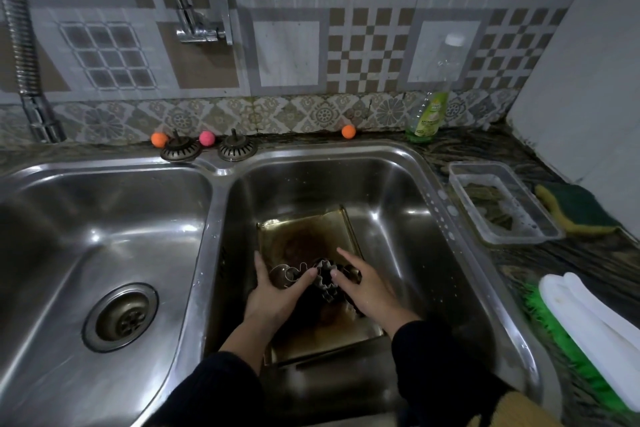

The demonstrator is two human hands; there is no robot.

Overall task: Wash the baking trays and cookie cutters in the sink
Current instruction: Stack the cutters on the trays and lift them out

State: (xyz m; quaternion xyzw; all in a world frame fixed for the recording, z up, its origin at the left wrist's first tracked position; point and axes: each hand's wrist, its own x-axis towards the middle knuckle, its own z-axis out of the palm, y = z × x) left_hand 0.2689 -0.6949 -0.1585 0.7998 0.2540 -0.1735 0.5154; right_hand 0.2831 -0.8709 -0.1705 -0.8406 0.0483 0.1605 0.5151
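A stained, brownish baking tray (308, 232) lies flat in the right basin of the steel double sink (408, 191). Over its middle, both hands cup a cluster of metal cookie cutters (325, 279). My left hand (277, 291) curls around the cutters on the left, thumb pressed to a flower-shaped one. My right hand (367, 288) holds the cluster from the right, index finger stretched out. Dark sleeves cover both forearms. Some cutters are hidden behind my fingers.
The left basin (104, 253) has an open drain (121, 319). A wall tap (204, 21) hangs above the divider. Two strainer plugs (207, 149) sit on the back rim. Dish soap bottle (429, 111), clear plastic tub (502, 204), sponge (575, 208) and green brush (588, 336) lie on the right counter.
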